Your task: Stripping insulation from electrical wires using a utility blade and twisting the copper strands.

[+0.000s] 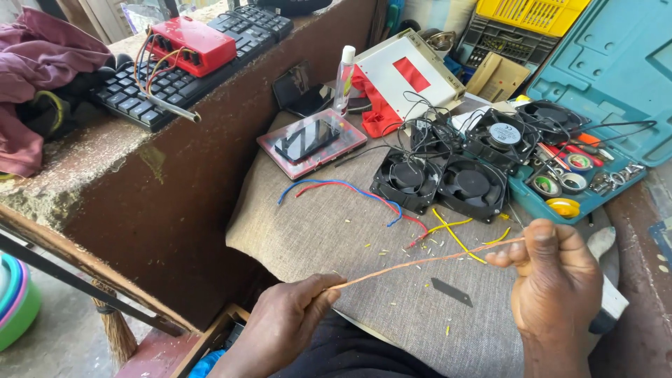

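The left hand and the right hand are each pinching an end of a bare copper wire, fingers closed narrowly on it; the strand is stretching taut between them above a grey cloth-covered bench; on that cloth, black cooling fans are sitting just beside loose blue, red and yellow wires and a small blade; a teal tool case is lying open at the right; a keyboard is resting on a dusty brown ledge beside a red box.
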